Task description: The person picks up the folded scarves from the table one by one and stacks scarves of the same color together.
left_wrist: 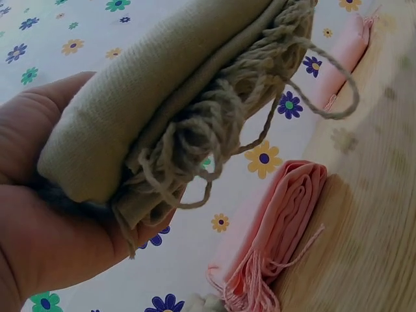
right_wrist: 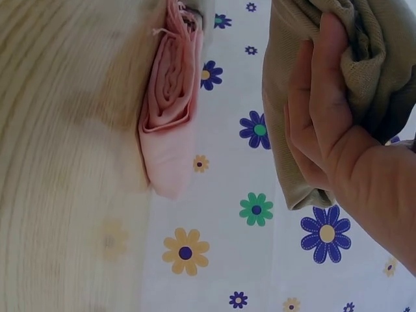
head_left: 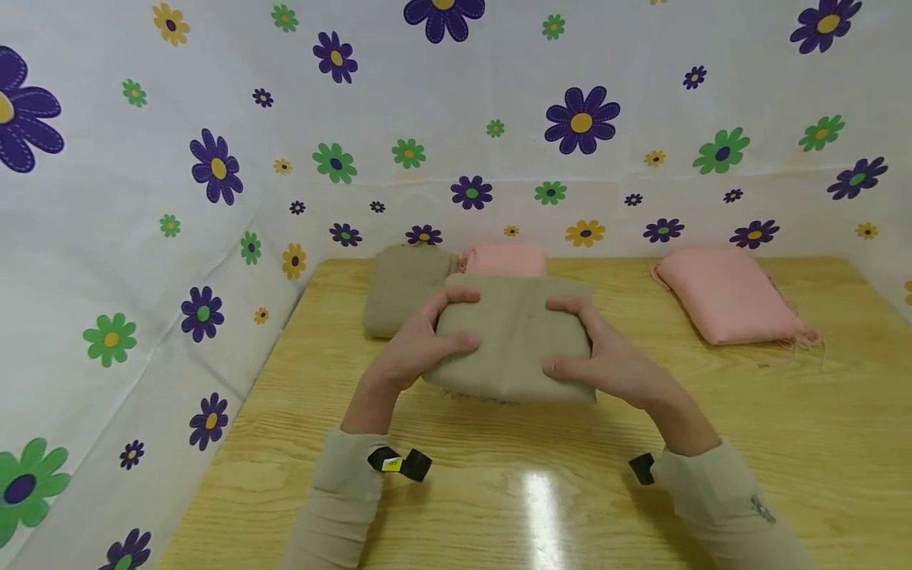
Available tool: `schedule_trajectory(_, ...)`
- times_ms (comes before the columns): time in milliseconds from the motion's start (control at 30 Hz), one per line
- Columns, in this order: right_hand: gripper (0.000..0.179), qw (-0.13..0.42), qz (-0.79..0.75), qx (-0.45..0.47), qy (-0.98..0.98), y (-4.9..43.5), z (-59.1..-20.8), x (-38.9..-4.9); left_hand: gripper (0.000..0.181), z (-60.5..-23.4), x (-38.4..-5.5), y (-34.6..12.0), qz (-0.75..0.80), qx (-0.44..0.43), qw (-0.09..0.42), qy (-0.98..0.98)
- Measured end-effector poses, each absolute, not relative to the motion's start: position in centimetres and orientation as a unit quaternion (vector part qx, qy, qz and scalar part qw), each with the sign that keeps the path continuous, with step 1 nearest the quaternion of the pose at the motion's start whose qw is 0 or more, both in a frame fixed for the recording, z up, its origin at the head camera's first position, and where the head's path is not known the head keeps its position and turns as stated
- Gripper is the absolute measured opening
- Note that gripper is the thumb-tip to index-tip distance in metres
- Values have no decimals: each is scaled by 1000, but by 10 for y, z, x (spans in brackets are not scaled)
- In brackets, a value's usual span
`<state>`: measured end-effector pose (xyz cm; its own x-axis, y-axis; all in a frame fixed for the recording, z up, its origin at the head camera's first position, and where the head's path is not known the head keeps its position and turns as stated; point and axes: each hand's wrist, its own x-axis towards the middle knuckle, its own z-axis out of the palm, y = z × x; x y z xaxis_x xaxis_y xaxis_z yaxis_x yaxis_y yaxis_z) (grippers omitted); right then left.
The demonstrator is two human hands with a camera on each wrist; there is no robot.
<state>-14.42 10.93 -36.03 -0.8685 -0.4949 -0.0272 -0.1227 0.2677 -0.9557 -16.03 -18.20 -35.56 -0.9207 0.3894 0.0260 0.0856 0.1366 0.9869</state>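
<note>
Both hands hold a folded beige fringed scarf [head_left: 509,340] up off the table, one at each side. My left hand [head_left: 420,336] grips its left edge with the thumb on the near face; in the left wrist view the scarf [left_wrist: 149,91] shows thick folds and looped, twisted fringe. At the opposite edge, my right hand [head_left: 609,352] pinches the cloth between thumb and fingers. In the right wrist view the fingers [right_wrist: 325,97] lie along the underside of the fold. Behind it, a pink folded scarf [head_left: 506,260] is partly hidden.
Another beige folded cloth [head_left: 406,289] lies at the back left of the wooden table [head_left: 285,443]. A second pink fringed scarf [head_left: 727,293] lies at the back right. A white flower-print sheet [head_left: 399,95] hangs behind and along the left side.
</note>
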Motion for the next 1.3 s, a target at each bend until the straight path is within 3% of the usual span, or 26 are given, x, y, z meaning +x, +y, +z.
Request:
schedule_trajectory(600,77,186,-579,-204,767,104,-373,-136,50,-368,-160,-198,619,205,147,744)
schedule_trajectory(1300,77,201,-570,-196,772,100,-378,-139,52,-374,-159,-200,613,185,172,749)
